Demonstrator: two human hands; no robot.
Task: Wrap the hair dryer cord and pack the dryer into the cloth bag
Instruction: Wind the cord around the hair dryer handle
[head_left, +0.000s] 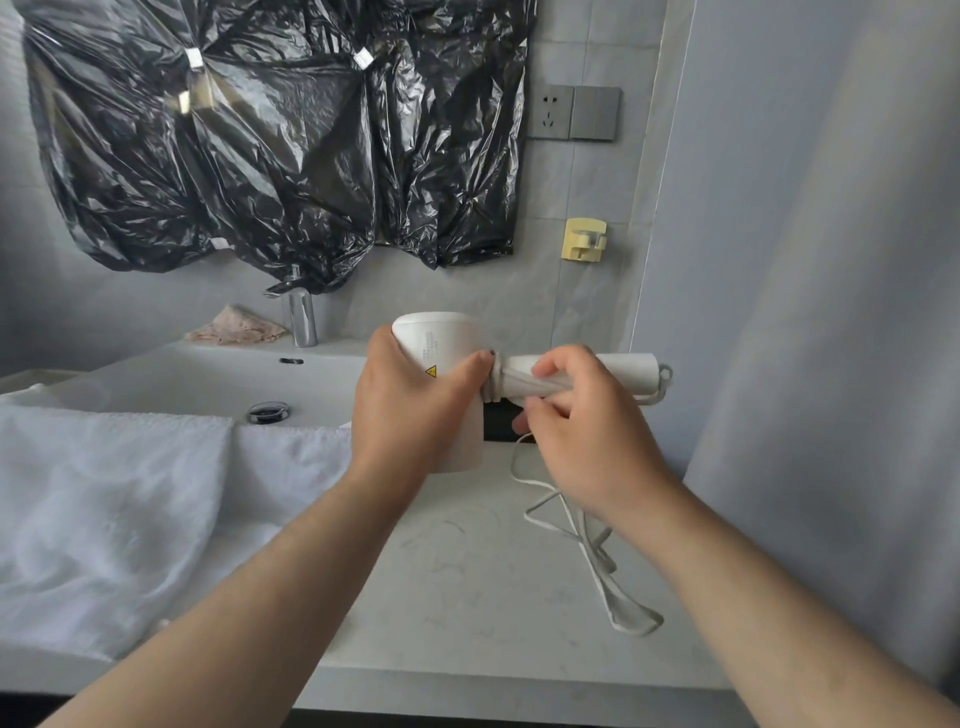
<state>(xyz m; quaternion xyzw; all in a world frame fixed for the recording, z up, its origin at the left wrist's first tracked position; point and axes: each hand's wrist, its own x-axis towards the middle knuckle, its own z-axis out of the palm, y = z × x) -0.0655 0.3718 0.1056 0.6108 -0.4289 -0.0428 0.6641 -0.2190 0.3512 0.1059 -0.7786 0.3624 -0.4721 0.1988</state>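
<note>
Because our left hand (415, 395) is clamped round the body of the hair dryer (441, 343), the handle sticks out sideways, free for winding; our right hand (576, 415) pinches the cord (571, 525) against it, a few turns already on, while the slack trails over the counter (467, 597); we see no cloth bag

Matt plastic dryer (441, 343), chrome tap (302, 322)

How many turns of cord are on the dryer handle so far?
2, as far as shows: both cord turns sit side by side where the handle meets the dryer body. The right hand may hide more.
</note>
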